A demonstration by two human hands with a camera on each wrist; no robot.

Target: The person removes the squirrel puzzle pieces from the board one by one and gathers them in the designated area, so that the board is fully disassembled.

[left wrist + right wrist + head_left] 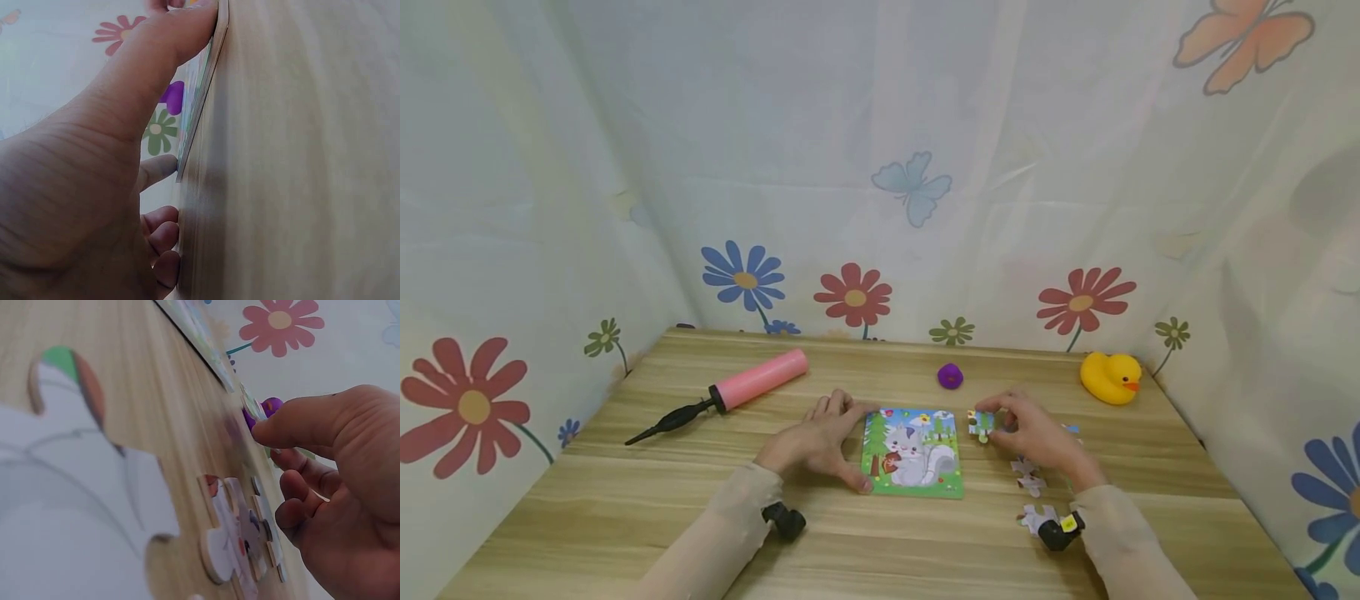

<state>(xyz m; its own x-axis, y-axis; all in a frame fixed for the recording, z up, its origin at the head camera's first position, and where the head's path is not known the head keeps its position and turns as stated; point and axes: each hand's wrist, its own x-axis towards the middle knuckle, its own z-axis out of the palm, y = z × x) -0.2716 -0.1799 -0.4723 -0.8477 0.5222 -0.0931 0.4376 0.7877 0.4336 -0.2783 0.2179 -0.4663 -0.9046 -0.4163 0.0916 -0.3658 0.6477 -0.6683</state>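
A square picture board [913,454] showing a pale squirrel lies on the table. My left hand [820,442] holds its left side, thumb at the near corner and index finger at the far one. In the left wrist view, the board [201,94] is seen edge-on between them. Just right of the board, my right hand [1033,433] pinches a jigsaw piece [981,425] with trees on it between thumb and index finger. Under and near that hand lie loose jigsaw pieces [1028,477]; a large white one [75,475] fills the right wrist view's left side.
Behind the board sits a small purple object [950,376]. A yellow rubber duck [1109,377] stands at the back right. At the left lies a pink hand pump [762,382] with a black nozzle. A flowered curtain [820,167] encloses the wooden table [880,550].
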